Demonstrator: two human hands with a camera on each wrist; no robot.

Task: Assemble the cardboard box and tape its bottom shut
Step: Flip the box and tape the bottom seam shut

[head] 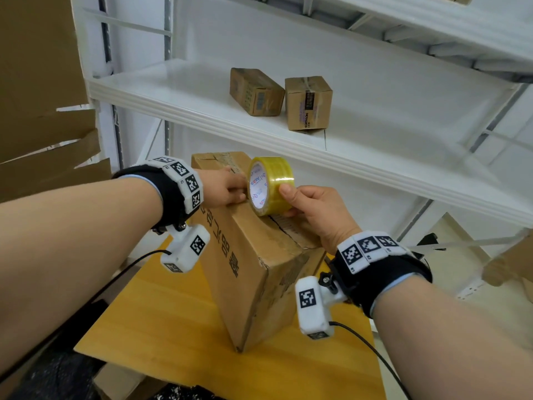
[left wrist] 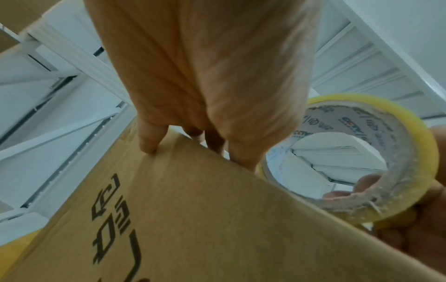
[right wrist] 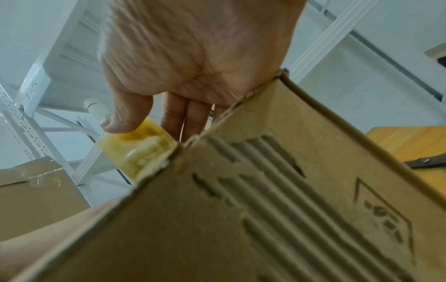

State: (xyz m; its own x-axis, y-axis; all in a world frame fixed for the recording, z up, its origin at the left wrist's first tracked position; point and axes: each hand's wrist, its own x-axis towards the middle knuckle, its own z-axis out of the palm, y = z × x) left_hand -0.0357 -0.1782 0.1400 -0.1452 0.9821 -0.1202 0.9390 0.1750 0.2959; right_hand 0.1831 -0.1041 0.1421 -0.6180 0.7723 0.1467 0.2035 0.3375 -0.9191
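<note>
A brown cardboard box (head: pixel 259 272) with black print stands tilted on a yellow table (head: pixel 161 327), its closed flaps facing up with the centre seam showing. My right hand (head: pixel 314 209) grips a roll of yellowish clear tape (head: pixel 271 183) between thumb and fingers, held upright on the top of the box. My left hand (head: pixel 223 187) lies on the top just left of the roll. In the left wrist view its thumb (left wrist: pixel 149 141) touches the box (left wrist: pixel 193 219) edge beside the roll (left wrist: pixel 376 122). The right wrist view shows the thumb (right wrist: pixel 120 122) on the tape (right wrist: pixel 142 152). I cannot make out a loose tape end.
A white shelf (head: pixel 202 105) runs behind the box at chest height, with two small taped cartons (head: pixel 255 90) (head: pixel 308 103) on it. Flattened cardboard (head: pixel 43 111) leans at the left. Black cables hang from both wrist cameras over the table.
</note>
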